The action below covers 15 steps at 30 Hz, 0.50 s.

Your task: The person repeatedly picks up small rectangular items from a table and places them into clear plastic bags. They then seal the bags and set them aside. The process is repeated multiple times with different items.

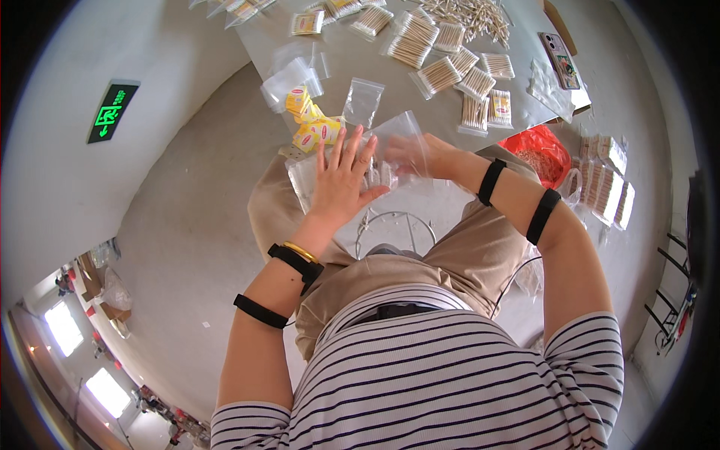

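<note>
Fingers spread, my left hand point(337, 180) lies flat over a stack of clear plastic bags point(301, 184) at the table's near edge, above my lap. My right hand point(427, 156) is beside it, closed on a raised clear zip bag point(409, 129). The bag covers its fingers, which show blurred through the film. Just beyond my left hand are yellow-and-white printed cards point(316, 131). Another clear zip bag point(364, 99) lies flat on the table past my fingertips.
Bags filled with cotton swabs point(437, 76) and a loose swab heap point(476, 16) cover the far table point(337, 56). A phone point(560, 61) lies at the right edge. Below it stand a red bag point(541, 154) and stacked swab packs point(604, 184).
</note>
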Tool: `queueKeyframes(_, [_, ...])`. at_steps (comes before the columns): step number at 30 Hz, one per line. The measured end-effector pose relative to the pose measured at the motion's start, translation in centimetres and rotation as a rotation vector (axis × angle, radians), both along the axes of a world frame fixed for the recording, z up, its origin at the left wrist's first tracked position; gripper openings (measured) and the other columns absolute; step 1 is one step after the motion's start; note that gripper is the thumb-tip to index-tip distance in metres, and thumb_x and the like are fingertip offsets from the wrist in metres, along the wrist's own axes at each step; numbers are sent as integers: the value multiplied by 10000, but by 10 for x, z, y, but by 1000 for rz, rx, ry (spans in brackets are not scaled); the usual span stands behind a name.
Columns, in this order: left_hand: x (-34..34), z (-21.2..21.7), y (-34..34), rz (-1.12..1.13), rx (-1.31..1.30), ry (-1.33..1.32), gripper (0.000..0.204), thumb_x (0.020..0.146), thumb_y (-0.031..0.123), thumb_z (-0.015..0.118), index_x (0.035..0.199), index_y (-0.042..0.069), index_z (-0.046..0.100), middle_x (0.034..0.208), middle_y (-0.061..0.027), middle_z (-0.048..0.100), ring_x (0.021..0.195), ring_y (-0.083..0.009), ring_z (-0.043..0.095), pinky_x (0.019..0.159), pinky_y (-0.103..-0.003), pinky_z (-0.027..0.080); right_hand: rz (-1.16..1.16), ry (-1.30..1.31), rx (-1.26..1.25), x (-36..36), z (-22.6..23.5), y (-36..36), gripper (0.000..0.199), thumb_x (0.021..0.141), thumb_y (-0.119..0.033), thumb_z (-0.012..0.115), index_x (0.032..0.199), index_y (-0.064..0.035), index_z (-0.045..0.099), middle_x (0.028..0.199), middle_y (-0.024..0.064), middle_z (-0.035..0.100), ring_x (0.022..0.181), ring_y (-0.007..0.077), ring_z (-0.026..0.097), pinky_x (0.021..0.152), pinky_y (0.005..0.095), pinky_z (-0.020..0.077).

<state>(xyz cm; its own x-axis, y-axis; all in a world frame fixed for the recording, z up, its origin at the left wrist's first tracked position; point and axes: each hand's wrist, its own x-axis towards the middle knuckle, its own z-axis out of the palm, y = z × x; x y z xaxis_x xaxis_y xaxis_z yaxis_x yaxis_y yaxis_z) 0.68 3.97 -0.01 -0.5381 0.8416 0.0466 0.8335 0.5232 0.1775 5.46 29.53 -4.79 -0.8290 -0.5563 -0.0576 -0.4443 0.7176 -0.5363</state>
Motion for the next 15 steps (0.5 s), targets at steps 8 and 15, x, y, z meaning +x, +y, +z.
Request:
queueKeyframes(8, [1, 5, 3, 8, -2, -48, 1017, 870, 760, 590, 1651, 167, 321, 1707, -133, 281, 1564, -396, 255, 1242, -630, 172, 120, 120, -154, -16, -24, -3, 212, 940, -295, 695, 1090, -146, 682, 968, 51, 695, 868, 293, 709, 744, 429, 575])
queueKeyframes(15, [1, 1, 2, 14, 26, -42, 1077, 802, 772, 649, 1642, 177, 332, 1695, -111, 313, 1573, -371, 251, 1240, -665, 170, 56, 46, 17, -20, -14, -10, 268, 920, -370, 710, 1054, -138, 692, 1007, 66, 719, 900, 314, 710, 777, 441, 573])
